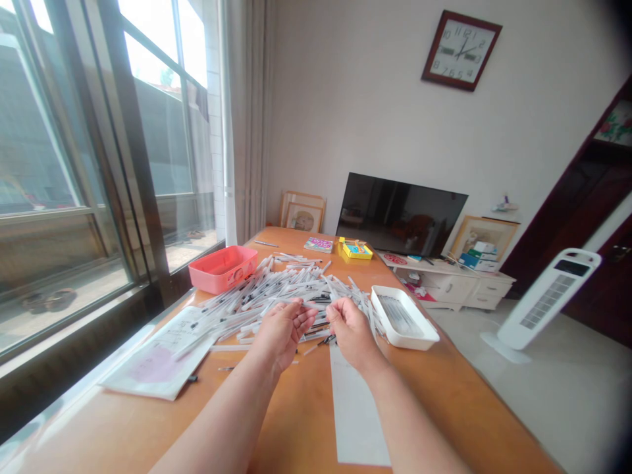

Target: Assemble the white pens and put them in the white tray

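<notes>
My left hand (281,334) and my right hand (353,332) hang side by side over the near edge of a heap of thin white plastic pens (276,294). Their fingers curl toward each other just above the heap. I cannot tell whether a pen lies between the fingers of either hand. Right of my right hand sits a white rectangular tray (423,337) holding a neat row of thin tubes. A pale paper strip (356,415) lies on the wooden table (296,421) beneath my forearms.
A coral plastic box (217,270) stands left of the heap, and a printed sheet (158,355) lies by the window-side table edge. A yellow box (356,250) and a small booklet (318,245) lie at the far end. Beyond the table's right edge stands a white tower fan (548,299).
</notes>
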The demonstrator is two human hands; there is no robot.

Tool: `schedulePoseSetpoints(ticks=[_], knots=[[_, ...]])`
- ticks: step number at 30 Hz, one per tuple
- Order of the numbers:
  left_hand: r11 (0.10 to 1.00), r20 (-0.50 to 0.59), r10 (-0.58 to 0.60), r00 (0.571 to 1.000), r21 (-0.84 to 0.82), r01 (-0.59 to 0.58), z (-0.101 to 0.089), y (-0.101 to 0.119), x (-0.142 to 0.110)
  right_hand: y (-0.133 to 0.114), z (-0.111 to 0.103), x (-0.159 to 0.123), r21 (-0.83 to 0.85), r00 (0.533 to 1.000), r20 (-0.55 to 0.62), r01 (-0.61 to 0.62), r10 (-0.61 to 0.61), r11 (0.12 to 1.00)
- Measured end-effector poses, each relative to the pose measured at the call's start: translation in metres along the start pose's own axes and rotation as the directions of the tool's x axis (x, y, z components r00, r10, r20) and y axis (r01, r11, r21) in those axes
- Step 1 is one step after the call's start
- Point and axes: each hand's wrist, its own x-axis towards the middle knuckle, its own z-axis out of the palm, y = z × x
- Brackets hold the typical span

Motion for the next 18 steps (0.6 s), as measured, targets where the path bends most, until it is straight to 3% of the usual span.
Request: schedulePoseSetpoints(ticks=[9,15,18], knots=[[1.0,0.039,0.002,0.999,0.011,-0.003,0.0008,0.0,-0.002,-0.0008,0.0019,-0.0001,0.129,0.977,0.088,-0.205,0.194,0.97],[1.0,0.015,0.009,1.0,0.01,-0.009,0.0004,0.0025,-0.0012,-0.0043,0.0014,-0.0019,0.029,1.0,0.015,-0.013,0.013,1.0],[1.0,0.042,-0.005,0.999,0.012,0.005,0.0003,0.0018,-0.0013,-0.0038,0.0017,-0.0017,0.007,1.0,0.024,-0.019,0.019,1.0]])
